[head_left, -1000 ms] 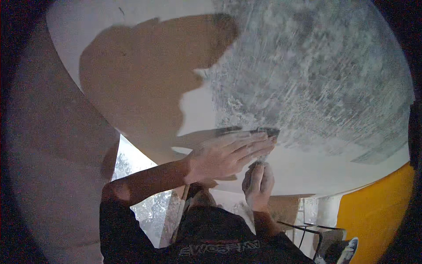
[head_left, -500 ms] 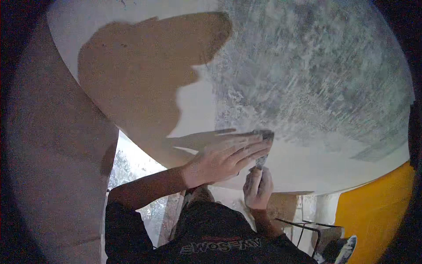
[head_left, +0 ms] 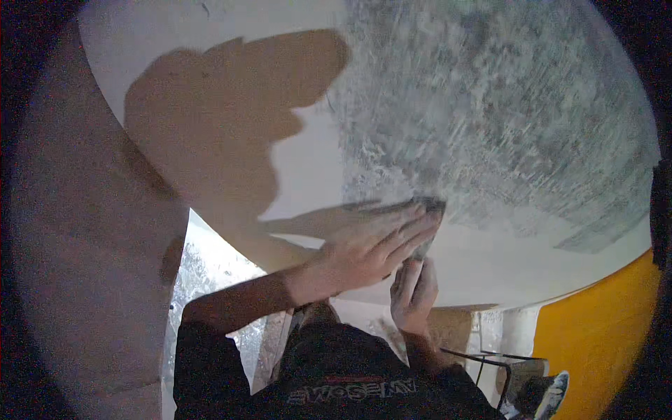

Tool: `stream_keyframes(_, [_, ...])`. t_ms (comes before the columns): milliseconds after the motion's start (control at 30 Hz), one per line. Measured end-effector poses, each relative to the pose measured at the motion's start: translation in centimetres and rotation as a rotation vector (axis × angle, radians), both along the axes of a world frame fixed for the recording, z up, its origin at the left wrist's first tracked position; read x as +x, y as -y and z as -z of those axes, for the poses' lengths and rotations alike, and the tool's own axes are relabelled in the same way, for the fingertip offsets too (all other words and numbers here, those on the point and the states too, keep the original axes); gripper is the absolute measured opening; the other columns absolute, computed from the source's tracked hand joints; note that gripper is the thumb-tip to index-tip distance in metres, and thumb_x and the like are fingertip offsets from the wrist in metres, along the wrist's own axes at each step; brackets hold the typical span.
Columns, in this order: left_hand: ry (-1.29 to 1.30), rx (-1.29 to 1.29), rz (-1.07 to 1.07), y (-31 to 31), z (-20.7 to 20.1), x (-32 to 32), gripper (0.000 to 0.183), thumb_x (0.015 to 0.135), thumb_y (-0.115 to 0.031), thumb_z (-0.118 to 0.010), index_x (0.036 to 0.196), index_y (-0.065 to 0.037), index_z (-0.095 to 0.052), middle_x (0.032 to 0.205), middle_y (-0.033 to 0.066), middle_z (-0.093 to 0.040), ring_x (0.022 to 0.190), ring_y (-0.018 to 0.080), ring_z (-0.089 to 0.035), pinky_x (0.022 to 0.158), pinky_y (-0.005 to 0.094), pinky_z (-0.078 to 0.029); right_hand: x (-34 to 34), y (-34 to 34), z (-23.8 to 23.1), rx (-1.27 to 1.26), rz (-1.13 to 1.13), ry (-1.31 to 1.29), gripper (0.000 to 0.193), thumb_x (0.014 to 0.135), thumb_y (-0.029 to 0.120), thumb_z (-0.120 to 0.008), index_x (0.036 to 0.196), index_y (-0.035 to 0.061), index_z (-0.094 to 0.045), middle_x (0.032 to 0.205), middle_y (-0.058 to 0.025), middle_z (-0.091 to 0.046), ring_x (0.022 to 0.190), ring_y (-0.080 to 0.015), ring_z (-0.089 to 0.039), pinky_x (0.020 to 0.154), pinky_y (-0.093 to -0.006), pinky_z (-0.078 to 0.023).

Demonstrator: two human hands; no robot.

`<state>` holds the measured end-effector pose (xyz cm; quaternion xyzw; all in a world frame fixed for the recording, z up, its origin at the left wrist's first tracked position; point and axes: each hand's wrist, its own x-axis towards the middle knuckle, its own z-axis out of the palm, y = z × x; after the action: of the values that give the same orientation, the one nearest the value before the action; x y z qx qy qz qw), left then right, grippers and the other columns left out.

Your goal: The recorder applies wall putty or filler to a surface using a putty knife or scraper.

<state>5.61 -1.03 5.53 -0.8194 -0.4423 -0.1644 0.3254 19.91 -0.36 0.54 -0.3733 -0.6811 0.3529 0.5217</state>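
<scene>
My left hand (head_left: pixel 374 248) lies flat with its fingers stretched out, pressing on the dark blade of a flat tool that looks like a wide putty knife (head_left: pixel 434 206). The blade lies against a pale plastered surface (head_left: pixel 490 262), at the lower border of a rough grey mottled patch (head_left: pixel 483 133). Just below, my right hand (head_left: pixel 414 294) is closed round the tool's lower end, with the handle hidden in the fingers. Whitish dust or plaster coats both hands. Most of the blade is covered by my left fingers.
A brown shadow (head_left: pixel 210 126) falls across the plastered surface at the left. A darker wall (head_left: pixel 84 231) adjoins it. Lower right are a yellow-orange surface (head_left: pixel 602 322), a black metal frame (head_left: pixel 483 358) and a stained pale object (head_left: pixel 554 395). A bright window-like opening (head_left: pixel 210 259) shows behind my left arm.
Both hands have shifted slightly up and to the right together with the tool, along the plastered surface. The shadow's upper tip has drawn a little left. The grip stays the same.
</scene>
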Motion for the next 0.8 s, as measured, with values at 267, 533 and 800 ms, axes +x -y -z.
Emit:
stream_keyframes(267, [0.012,-0.014,-0.036,0.2,0.2,0.5,0.054,0.083,-0.027,-0.044,0.132,-0.005,-0.041,0.139,0.0064,-0.037,0.13,0.0213,-0.032,0.111,0.0335,-0.02,0.2,-0.6,1.1,0.004,0.009,-0.026,0.023,0.096,0.02,-0.038,0.087,-0.0002,-0.047,0.059,0.0017,-0.041,0.051,-0.005,-0.037,0.045,-0.0213,-0.03])
stream_keyframes(533, [0.038,-0.02,-0.036,0.5,0.3,0.5,0.068,0.067,-0.031,-0.061,0.129,-0.008,-0.045,0.138,0.0059,-0.038,0.126,0.0198,-0.038,0.103,0.0347,-0.032,0.6,-0.4,0.6,0.016,0.011,-0.012,0.024,0.095,0.021,-0.04,0.088,-0.0009,-0.048,0.059,0.0006,-0.043,0.049,-0.0053,-0.038,0.045,-0.0223,-0.031])
stream_keyframes(800, [0.026,-0.011,-0.044,0.3,0.1,0.2,0.072,0.065,-0.031,-0.061,0.131,-0.008,-0.041,0.139,0.0072,-0.037,0.127,0.0203,-0.036,0.103,0.0341,-0.032,0.8,-0.4,0.7,0.064,0.074,0.085,0.018,0.093,0.013,-0.041,0.089,-0.003,-0.048,0.063,-0.0081,-0.047,0.054,-0.0131,-0.042,0.05,-0.027,-0.036])
